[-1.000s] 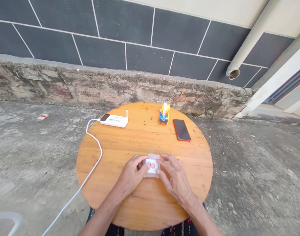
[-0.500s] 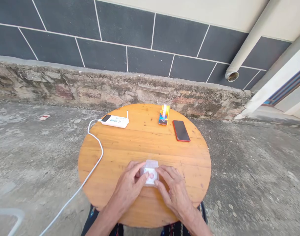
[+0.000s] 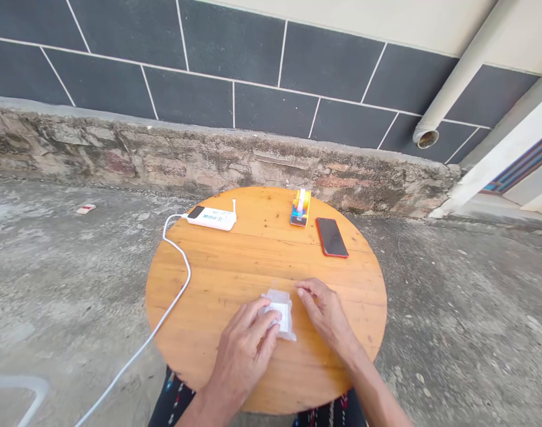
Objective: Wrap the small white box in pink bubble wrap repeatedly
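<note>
A small white square box [image 3: 281, 320] in a clear plastic wrapper [image 3: 277, 295] lies flat near the front middle of the table. My left hand [image 3: 248, 335] grips it from the left, fingertips on its top and side; part of the box is hidden under the fingers. Just right of the wrapper is my right hand [image 3: 322, 305], apart from the box, thumb and forefinger pinched together. Whatever those fingertips may hold is too small to make out.
The round wooden table [image 3: 200, 284] carries a white device [image 3: 212, 217] with a white cable [image 3: 188, 279] running off the left edge. At the back right stand a yellow and blue tape dispenser [image 3: 300, 209] and a red-edged phone [image 3: 332, 237]. A stone wall base [image 3: 200, 157] rises behind.
My right hand has let go of the wrapper's right side and moved up and right, its fingers now pinched. My left hand has shifted further over the box, and the wrapper sits slightly turned.
</note>
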Demonstrator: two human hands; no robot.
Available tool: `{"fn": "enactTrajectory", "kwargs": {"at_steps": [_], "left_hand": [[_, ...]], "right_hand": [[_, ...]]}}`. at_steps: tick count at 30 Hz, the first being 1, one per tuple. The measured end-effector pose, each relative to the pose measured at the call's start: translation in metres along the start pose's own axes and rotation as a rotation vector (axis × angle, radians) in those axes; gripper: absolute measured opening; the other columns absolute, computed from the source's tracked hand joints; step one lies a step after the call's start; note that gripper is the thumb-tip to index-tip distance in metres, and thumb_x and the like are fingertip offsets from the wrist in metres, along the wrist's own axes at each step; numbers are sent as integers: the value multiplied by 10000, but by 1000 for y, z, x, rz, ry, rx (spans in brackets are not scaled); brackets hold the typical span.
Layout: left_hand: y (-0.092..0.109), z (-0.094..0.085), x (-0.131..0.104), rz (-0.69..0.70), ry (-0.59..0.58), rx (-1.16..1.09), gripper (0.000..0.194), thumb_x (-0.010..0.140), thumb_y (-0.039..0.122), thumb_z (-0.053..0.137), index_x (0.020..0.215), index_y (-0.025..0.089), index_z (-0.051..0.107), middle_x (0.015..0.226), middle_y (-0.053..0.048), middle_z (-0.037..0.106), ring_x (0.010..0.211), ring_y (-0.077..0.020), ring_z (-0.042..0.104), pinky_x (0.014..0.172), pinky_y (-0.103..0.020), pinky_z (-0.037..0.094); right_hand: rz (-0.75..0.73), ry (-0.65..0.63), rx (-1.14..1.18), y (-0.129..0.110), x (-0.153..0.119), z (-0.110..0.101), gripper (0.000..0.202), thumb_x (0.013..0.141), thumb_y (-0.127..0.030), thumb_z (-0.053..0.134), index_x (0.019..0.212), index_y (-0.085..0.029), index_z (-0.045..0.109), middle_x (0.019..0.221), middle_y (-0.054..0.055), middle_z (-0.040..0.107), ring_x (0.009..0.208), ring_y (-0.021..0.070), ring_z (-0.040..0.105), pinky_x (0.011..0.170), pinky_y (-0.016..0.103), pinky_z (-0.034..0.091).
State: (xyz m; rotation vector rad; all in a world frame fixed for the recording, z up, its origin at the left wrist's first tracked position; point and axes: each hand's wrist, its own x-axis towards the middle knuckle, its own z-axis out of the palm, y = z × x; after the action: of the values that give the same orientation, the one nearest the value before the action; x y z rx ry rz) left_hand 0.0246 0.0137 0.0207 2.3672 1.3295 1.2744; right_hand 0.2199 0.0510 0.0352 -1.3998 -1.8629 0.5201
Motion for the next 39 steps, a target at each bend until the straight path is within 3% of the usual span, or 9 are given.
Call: {"fn": "enactTrajectory", "kwargs": {"at_steps": [9,21,28,32,35,39], "left_hand": [[0,-2,1,-46,-58,-30,189,884,158,478,984,212,630,1075,-92,616,943,-195,618,805,-324,527],[-1,-1,1,-87,-76,-72,195,874,172,490,968,215,656,1090,-94,606,936,-190,623,797,-303,539],[-2,-2,1,-61,-68,-37,194,869,178,497,964,221,660,1073,-92,608,934,-201,602,798,-330,524],[-1,-7,8,-53,-81,-47,181,846,155,512,918,221,663,1034,-75,618,952,-211,574,808,-346,501],[-1,-12,15,-91,-150,-106,176,831,151,521,921,222,654,1028,-68,613,973,-209,567,827,-339,492],[0,-18,24,-159,-300,-147,277,840,172,504,1082,253,613,1057,-62,592,1006,-215,556,852,-343,486]], "right_hand": [[-7,-190,-183,-2,24,9,162,837,-164,514,862,-194,672,848,28,638,748,153,578,665,270,425],[33,-423,-105,-2,47,5,171,705,-77,540,690,-194,664,748,-12,637,657,119,550,593,214,359],[9,-466,-1,-4,40,2,156,807,-149,495,726,-177,625,651,-36,586,615,105,498,559,189,347],[-14,-442,70,-11,31,-2,183,868,-198,467,786,-180,630,701,-26,601,653,114,514,593,196,369],[-44,-429,89,-15,26,-4,218,898,-199,438,797,-184,629,732,-21,614,677,118,530,629,205,383],[-69,-413,77,-18,20,-6,267,922,-221,426,722,-181,599,663,-31,572,619,109,500,591,205,362]]}}
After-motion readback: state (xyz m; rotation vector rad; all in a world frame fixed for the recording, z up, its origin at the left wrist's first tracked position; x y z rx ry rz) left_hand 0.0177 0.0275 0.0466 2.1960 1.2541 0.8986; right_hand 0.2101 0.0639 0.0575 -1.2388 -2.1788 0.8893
